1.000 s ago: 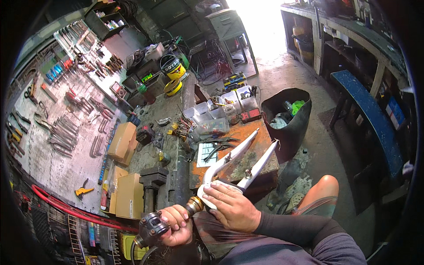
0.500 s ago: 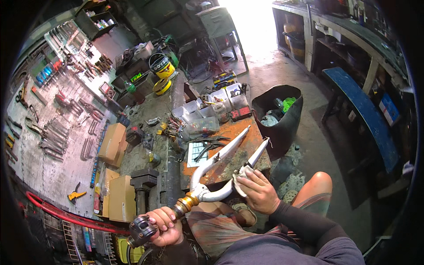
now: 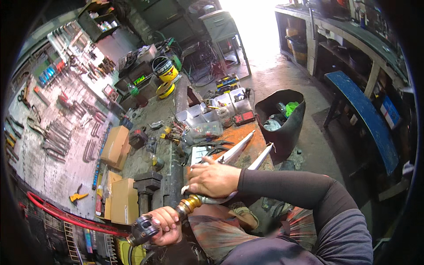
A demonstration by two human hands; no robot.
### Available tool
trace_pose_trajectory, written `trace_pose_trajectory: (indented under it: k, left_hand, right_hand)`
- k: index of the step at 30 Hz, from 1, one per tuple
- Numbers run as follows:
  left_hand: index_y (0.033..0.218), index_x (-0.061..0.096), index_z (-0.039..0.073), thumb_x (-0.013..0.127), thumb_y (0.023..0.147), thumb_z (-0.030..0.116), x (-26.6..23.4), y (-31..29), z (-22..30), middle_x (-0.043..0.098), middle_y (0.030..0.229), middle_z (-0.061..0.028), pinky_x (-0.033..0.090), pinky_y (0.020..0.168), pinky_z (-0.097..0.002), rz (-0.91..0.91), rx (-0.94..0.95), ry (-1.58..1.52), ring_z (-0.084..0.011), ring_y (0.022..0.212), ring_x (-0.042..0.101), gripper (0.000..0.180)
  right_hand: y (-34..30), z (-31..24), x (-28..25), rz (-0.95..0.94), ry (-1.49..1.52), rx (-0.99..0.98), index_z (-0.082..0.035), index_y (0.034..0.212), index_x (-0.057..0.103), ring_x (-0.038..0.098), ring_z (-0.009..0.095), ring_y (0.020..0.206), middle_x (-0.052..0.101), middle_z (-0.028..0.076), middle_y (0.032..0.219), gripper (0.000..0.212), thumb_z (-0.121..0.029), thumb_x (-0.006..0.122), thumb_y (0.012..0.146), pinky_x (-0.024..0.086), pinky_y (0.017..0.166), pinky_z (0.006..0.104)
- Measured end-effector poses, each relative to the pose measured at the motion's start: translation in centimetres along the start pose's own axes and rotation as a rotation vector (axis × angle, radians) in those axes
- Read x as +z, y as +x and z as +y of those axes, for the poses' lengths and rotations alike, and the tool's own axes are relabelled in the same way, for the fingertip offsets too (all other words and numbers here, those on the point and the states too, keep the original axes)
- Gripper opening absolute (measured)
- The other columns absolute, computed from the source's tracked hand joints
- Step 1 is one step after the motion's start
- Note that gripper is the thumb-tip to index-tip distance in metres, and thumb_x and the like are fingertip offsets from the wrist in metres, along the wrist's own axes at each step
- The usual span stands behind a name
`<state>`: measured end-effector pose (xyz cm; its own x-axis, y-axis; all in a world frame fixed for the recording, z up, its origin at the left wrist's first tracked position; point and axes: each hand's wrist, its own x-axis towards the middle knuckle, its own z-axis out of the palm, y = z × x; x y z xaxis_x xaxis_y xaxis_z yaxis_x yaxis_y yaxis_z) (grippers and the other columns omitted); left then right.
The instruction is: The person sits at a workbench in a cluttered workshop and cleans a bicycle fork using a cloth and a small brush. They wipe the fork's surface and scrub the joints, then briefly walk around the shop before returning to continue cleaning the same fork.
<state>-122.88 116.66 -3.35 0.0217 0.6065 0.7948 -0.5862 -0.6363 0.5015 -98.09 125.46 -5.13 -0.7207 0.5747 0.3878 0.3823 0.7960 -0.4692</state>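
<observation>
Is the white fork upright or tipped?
Tipped. The fork slants away, its prongs over the orange bench and its stem in the left hand. Whether the prongs touch the bench, I cannot tell.

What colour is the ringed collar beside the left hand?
Gold; the ringed collar shows best in the head view.

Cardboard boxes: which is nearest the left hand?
The lower box, beside the vise; the upper box sits farther up the picture, farther from the left hand.

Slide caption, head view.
Left grip around the gold-ringed shaft, right grip over the white fork, at a workbench.
</observation>
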Motion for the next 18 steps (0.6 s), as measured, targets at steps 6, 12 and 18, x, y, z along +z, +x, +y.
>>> trace_pose_trajectory:
  k: [6, 12, 18]
  left_hand:
    - [0.107, 0.066, 0.005, 0.078, 0.096, 0.017, -1.1, -1.5, -0.9, 0.052, 0.065, 0.0024, 0.051, 0.062, -0.0364, 0.110, 0.005, -0.062, -0.0143, 0.055, 0.053, 0.020]
    - [0.106, 0.065, 0.005, 0.092, 0.096, 0.030, -0.1, -1.5, 0.3, 0.060, 0.062, -0.0019, 0.057, 0.055, -0.0379, 0.081, 0.018, 0.015, -0.0185, 0.050, 0.060, 0.038]
    - [0.110, 0.058, 0.006, 0.068, 0.107, 0.031, 1.7, 4.9, -0.4, 0.048, 0.065, 0.0047, 0.047, 0.058, -0.0321, -0.040, -0.014, 0.005, -0.0122, 0.053, 0.047, 0.027]
  right_hand:
    - [1.9, 1.4, -0.5, -0.185, -0.358, 0.242, -0.016, 0.115, 0.080, 0.076, 0.037, 0.129, 0.083, 0.011, 0.100, 0.031, -0.034, 0.056, 0.114, 0.043, 0.121, 0.0685]
    - [1.4, -1.5, -0.1, -0.020, -0.122, 0.009, -0.014, 0.104, 0.079, 0.076, 0.034, 0.112, 0.079, 0.008, 0.101, 0.031, -0.035, 0.058, 0.114, 0.039, 0.126, 0.0701]
    - [-6.7, 9.5, -6.0, 1.182, -0.264, 0.372, 0.000, 0.099, 0.074, 0.075, 0.040, 0.086, 0.077, 0.020, 0.095, 0.030, -0.020, 0.061, 0.117, 0.059, 0.082, 0.0508]
